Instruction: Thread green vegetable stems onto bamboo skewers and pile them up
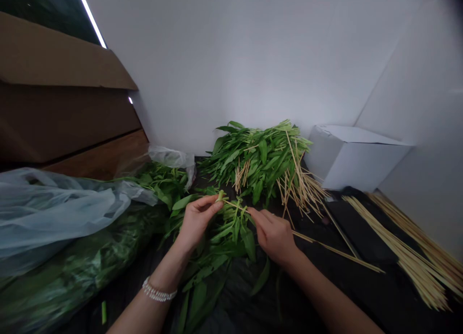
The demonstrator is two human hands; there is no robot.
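My left hand [198, 222] pinches a short green stem end [220, 195] between thumb and fingertips. My right hand [275, 236] is closed round a thin bamboo skewer [231, 204], which runs across to the stem at my left fingertips. Leafy green stalks [235, 228], which look like water spinach, hang along the skewer between both hands. Whether the skewer goes through each stem is too small to tell. More loose leaves [202, 271] lie below my hands on the dark surface. A few skewers [347, 257] lie beside my right wrist.
Skewered greens [260, 155] are piled against the white wall. A white box [347, 155] stands right of them. Bundles of bamboo skewers [401, 252] lie near a black flat object [361, 232]. At left are plastic bags [61, 218] of greens and a cardboard box [61, 117].
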